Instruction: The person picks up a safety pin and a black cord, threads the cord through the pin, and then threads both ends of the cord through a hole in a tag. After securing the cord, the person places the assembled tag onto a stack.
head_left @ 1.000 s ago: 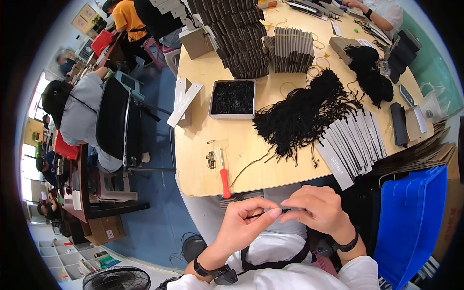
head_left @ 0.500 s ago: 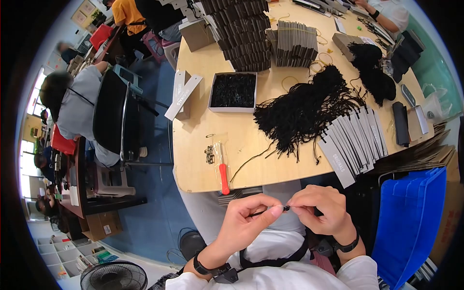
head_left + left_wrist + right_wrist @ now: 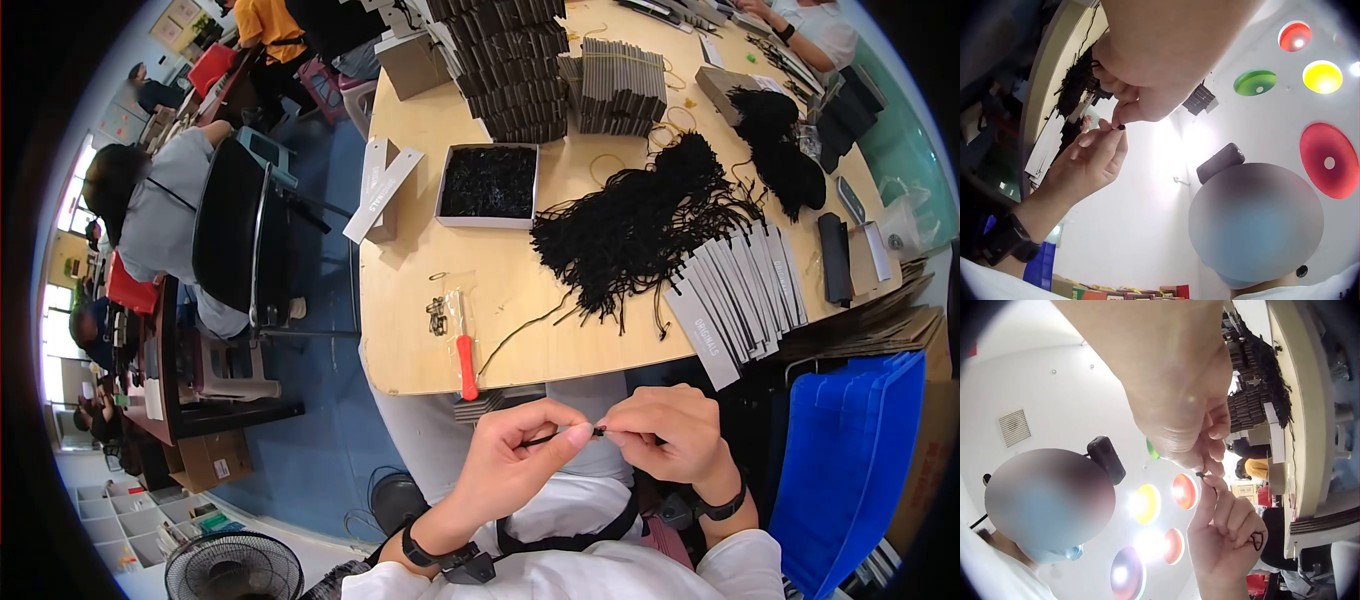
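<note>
A thin black cord (image 3: pixel 540 440) runs between my two hands, held over my lap in front of the table edge. My left hand (image 3: pixel 520 455) pinches it between thumb and index finger. With thumb and fingertips, my right hand (image 3: pixel 668 435) pinches the cord's small dark end, right beside the left thumb tip. In the right wrist view a loop of the cord (image 3: pixel 1257 541) hangs out at the left palm. Part of the cord is hidden inside the left hand. The left wrist view shows a black knot-like bit (image 3: pixel 1121 127) at the meeting fingertips.
On the table (image 3: pixel 400 340) lie a red-handled tool (image 3: pixel 466 370), small metal pieces (image 3: pixel 437 318), a box of black pieces (image 3: pixel 488 184), a heap of black cords (image 3: pixel 640 225) and fanned grey tags (image 3: pixel 725 305). Tall stacks (image 3: pixel 505 70) stand behind. A blue bin (image 3: pixel 850 470) is at right.
My right thumb and fingertips, spread around the cord's end a second ago, have closed on it and moved slightly right. The left hand keeps its pinch, and the head view has shifted a little.
</note>
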Motion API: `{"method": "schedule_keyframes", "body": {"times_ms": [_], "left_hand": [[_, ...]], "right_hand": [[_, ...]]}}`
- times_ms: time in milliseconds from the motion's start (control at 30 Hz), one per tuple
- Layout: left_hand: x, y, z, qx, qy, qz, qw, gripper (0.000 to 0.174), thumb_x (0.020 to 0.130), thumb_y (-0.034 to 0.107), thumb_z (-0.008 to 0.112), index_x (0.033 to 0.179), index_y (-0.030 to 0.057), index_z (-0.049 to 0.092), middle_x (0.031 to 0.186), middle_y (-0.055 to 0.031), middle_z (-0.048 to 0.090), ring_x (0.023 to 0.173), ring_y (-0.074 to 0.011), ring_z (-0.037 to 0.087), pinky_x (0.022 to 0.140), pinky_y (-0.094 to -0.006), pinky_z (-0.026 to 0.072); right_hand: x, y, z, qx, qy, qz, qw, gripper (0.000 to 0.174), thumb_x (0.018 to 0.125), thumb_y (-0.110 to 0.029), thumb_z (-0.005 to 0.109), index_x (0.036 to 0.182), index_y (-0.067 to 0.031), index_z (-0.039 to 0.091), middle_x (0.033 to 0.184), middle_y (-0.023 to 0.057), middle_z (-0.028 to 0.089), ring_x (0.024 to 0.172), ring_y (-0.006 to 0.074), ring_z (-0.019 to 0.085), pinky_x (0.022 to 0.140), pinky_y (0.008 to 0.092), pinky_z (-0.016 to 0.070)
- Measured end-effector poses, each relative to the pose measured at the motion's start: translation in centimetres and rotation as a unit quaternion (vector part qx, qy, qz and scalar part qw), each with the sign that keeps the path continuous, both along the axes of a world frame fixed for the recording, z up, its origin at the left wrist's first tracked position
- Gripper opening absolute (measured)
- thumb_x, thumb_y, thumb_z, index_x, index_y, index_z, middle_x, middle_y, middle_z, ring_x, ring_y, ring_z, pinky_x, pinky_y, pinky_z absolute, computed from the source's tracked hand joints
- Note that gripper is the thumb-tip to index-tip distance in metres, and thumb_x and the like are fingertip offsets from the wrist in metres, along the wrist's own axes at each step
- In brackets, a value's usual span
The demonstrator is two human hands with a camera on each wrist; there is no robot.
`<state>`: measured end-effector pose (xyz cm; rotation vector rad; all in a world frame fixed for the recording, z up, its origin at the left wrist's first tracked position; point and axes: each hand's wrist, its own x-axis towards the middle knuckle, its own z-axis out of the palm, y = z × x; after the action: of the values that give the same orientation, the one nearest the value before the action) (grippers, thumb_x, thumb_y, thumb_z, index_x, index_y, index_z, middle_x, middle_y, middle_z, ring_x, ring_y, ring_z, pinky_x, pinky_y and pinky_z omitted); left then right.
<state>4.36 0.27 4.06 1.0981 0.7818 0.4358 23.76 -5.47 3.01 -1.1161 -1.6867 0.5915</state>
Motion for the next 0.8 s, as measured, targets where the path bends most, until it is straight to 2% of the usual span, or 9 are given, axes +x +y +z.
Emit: {"method": "schedule_keyframes", "body": {"times_ms": [100, 200, 267, 467, 600, 667, 800], "left_hand": [[0.1, -0.3, -0.3, 0.008, -0.004, 0.018, 1.0, 0.011, 0.089, 0.006, 0.063, 0.091, -0.0056, 0.064, 0.082, -0.0051, 0.066, 0.073, -0.0049, 0.057, 0.065, -0.0183, 0.0458], [0.0, -0.5, -0.5, 0.064, 0.035, 0.003, 0.997, 0.013, 0.089, 0.005, 0.063, 0.094, -0.006, 0.066, 0.086, -0.0064, 0.067, 0.076, -0.0065, 0.059, 0.068, -0.0193, 0.048], [0.1, -0.8, -1.0, 0.056, -0.005, 0.028, 0.998, 0.016, 0.09, 0.011, 0.064, 0.098, -0.0022, 0.068, 0.077, 0.0034, 0.061, 0.064, 0.0004, 0.042, 0.052, -0.0157, 0.0315], [0.1, -0.9, -1.0, 0.02, -0.027, 0.036, 0.999, 0.018, 0.091, 0.012, 0.063, 0.102, -0.0022, 0.068, 0.082, 0.0025, 0.063, 0.065, 0.0002, 0.043, 0.053, -0.0153, 0.0335], [0.2, -0.9, -0.7, 0.006, -0.024, 0.043, 0.999, 0.018, 0.091, 0.011, 0.063, 0.103, -0.0018, 0.067, 0.079, 0.0041, 0.061, 0.064, 0.0008, 0.042, 0.053, -0.0154, 0.0317], [0.0, -0.6, -0.6, 0.011, 0.015, 0.023, 1.0, 0.017, 0.091, 0.007, 0.061, 0.102, -0.0052, 0.066, 0.083, -0.0055, 0.068, 0.072, -0.0026, 0.056, 0.062, -0.016, 0.0435], [0.2, -0.8, -0.9, -0.002, 0.013, 0.044, 0.999, 0.015, 0.091, 0.007, 0.061, 0.1, -0.0047, 0.066, 0.08, -0.0042, 0.068, 0.069, -0.0013, 0.053, 0.06, -0.0151, 0.0407]], "right_hand": [[-0.3, 0.0, -0.2, 0.004, 0.005, -0.016, 1.0, 0.02, 0.066, 0.008, 0.069, 0.084, 0.0002, 0.065, 0.072, 0.0092, 0.065, 0.056, 0.0181, 0.061, 0.046, 0.0245, 0.0467], [-0.6, -0.1, -0.5, 0.028, 0.019, -0.043, 0.999, 0.021, 0.064, 0.008, 0.068, 0.082, -0.001, 0.066, 0.072, 0.0077, 0.064, 0.053, 0.0144, 0.058, 0.044, 0.0221, 0.0441], [-0.8, -0.4, -0.8, 0.004, 0.06, -0.064, 0.996, 0.02, 0.063, 0.008, 0.068, 0.081, -0.0017, 0.066, 0.075, 0.0066, 0.064, 0.052, 0.0109, 0.055, 0.042, 0.0205, 0.0413], [-1.3, -0.4, -0.7, -0.026, 0.113, -0.09, 0.989, 0.02, 0.065, 0.008, 0.068, 0.082, -0.0013, 0.067, 0.076, 0.0059, 0.064, 0.05, 0.0069, 0.049, 0.042, 0.0193, 0.0381], [-1.4, -0.4, -0.9, -0.031, 0.115, -0.104, 0.987, 0.02, 0.065, 0.009, 0.067, 0.082, -0.0011, 0.067, 0.076, 0.0059, 0.064, 0.05, 0.0068, 0.049, 0.042, 0.0193, 0.0379], [-1.3, -0.4, -1.0, -0.035, 0.113, -0.102, 0.988, 0.021, 0.065, 0.009, 0.067, 0.083, -0.001, 0.067, 0.074, 0.0056, 0.063, 0.05, 0.0067, 0.049, 0.042, 0.0194, 0.0377], [-1.3, -0.5, -1.2, -0.058, 0.117, -0.096, 0.987, 0.021, 0.067, 0.009, 0.066, 0.086, -0.0007, 0.067, 0.076, 0.0064, 0.063, 0.051, 0.007, 0.05, 0.043, 0.0194, 0.0384]]}}
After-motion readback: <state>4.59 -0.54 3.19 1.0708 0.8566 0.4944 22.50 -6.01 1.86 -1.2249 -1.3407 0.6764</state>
